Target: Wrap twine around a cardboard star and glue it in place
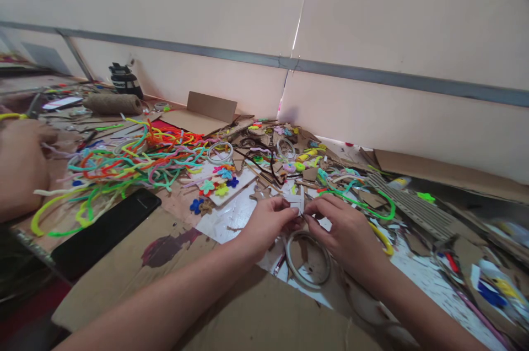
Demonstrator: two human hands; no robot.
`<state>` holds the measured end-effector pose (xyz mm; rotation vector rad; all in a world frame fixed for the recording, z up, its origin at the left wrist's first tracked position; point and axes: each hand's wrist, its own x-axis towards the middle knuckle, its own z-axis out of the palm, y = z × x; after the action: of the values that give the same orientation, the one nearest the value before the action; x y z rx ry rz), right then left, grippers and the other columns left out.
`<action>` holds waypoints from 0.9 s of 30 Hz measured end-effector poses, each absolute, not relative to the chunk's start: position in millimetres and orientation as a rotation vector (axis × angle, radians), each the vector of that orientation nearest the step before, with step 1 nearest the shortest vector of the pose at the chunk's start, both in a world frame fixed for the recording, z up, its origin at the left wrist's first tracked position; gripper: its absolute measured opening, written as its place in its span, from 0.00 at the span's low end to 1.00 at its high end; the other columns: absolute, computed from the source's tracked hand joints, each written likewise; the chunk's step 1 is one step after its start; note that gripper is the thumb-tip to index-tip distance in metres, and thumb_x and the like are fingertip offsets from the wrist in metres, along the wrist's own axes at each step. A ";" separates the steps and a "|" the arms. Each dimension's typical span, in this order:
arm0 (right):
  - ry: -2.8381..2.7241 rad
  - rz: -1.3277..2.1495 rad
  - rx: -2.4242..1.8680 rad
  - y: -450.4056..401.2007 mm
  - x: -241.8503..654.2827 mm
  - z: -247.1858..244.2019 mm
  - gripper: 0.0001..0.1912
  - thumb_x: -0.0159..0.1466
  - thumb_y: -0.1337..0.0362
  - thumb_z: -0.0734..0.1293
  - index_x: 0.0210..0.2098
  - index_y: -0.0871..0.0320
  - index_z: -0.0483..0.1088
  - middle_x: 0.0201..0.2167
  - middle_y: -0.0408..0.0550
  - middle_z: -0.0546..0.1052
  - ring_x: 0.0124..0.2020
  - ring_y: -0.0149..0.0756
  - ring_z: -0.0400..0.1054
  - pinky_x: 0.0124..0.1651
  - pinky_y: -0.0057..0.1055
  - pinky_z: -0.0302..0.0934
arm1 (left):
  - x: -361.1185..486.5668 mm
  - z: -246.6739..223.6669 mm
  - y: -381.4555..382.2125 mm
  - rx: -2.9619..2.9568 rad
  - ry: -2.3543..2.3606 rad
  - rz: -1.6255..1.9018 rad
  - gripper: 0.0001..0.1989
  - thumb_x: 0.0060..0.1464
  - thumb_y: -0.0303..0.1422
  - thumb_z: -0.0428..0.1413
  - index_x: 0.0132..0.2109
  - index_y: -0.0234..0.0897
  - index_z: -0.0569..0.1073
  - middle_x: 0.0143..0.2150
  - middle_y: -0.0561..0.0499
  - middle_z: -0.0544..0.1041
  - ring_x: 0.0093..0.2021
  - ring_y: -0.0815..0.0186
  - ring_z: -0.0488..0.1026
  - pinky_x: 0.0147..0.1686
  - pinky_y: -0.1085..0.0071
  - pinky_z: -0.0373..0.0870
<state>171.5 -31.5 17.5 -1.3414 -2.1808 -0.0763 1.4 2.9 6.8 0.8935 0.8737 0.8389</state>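
My left hand (268, 225) is closed in a pinch on a small white strip piece (295, 200), whose arms stick up above the fingertips. Close against it, my right hand (341, 225) pinches thumb to finger at the lower edge of the same piece. What sits between those right fingertips is too small to make out; a thin dark bit shows there. Just below both hands lies a roll of tape or pale ring (309, 284), flat on the littered white surface. A green pipe cleaner (386, 205) curves past the right hand.
Tangled pipe cleaners (119, 163) lie left of centre, beside a black phone (107, 232). Felt flowers (215, 187), cardboard scraps (430, 210) and a twine spool (112, 103) crowd the table. A stained cardboard sheet (124, 285) lies in front. Another person's arm (20, 166) reaches in at left, near scissors (35, 106).
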 end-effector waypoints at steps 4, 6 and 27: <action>-2.193 -0.067 -1.351 -30.2 172.3 15.3 0.06 0.67 0.69 0.62 0.35 0.55 0.70 0.34 0.49 0.76 0.36 0.41 0.72 0.39 0.34 0.62 | 2.4 6.3 2.2 0.934 0.848 0.862 0.04 0.47 0.27 0.60 0.34 0.33 0.76 0.31 0.49 0.77 0.30 0.69 0.73 0.32 0.74 0.66; -2.202 -0.065 -1.360 -29.7 172.6 14.2 0.06 0.67 0.69 0.62 0.35 0.56 0.70 0.34 0.49 0.75 0.36 0.41 0.71 0.39 0.34 0.63 | 2.4 3.6 2.4 0.968 0.844 0.866 0.06 0.45 0.25 0.60 0.34 0.33 0.76 0.32 0.49 0.77 0.31 0.68 0.72 0.33 0.74 0.66; -2.228 -0.039 -1.369 -30.1 170.4 18.4 0.06 0.65 0.70 0.63 0.32 0.55 0.68 0.32 0.47 0.73 0.34 0.40 0.70 0.38 0.33 0.63 | 1.7 -4.4 4.8 1.195 0.885 0.931 0.05 0.42 0.25 0.59 0.29 0.36 0.71 0.27 0.55 0.72 0.28 0.69 0.68 0.30 0.75 0.62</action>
<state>170.4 -30.1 18.4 -1.3688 -2.2283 -0.0385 1.7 4.8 -4.4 1.1949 0.8845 0.9309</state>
